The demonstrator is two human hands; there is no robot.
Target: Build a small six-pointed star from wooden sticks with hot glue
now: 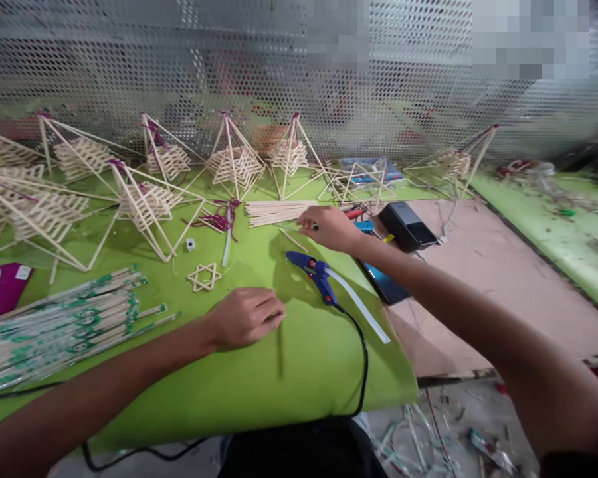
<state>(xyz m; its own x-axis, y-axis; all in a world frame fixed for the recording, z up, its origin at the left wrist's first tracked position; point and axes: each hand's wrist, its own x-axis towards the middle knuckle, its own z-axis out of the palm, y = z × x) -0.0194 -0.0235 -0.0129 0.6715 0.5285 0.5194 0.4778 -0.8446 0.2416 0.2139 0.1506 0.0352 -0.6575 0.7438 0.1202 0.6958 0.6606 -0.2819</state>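
Note:
My left hand (249, 317) is closed over the green table, its fingertips pressed together; what it holds, if anything, is hidden. A thin blurred dark line runs below those fingertips. Above the right end of a pile of thin wooden sticks (272, 212) is my right hand (331, 229), fingers curled, contents unclear. One loose stick (294, 239) shows just below it. A blue glue gun (316, 272) with a white glue stick (361, 309) in its back lies between my hands. Left of it, a small six-pointed star of sticks (204, 277) rests flat.
Several pyramid-shaped stick frames (234, 162) line the back, near a perforated metal screen (269, 66). Plastic-wrapped stick packs (80, 325) lie at the left. Purple thread (219, 219), a phone (386, 282) and a dark grey device (408, 226) are around. The glue gun's black cable (365, 358) crosses the front edge.

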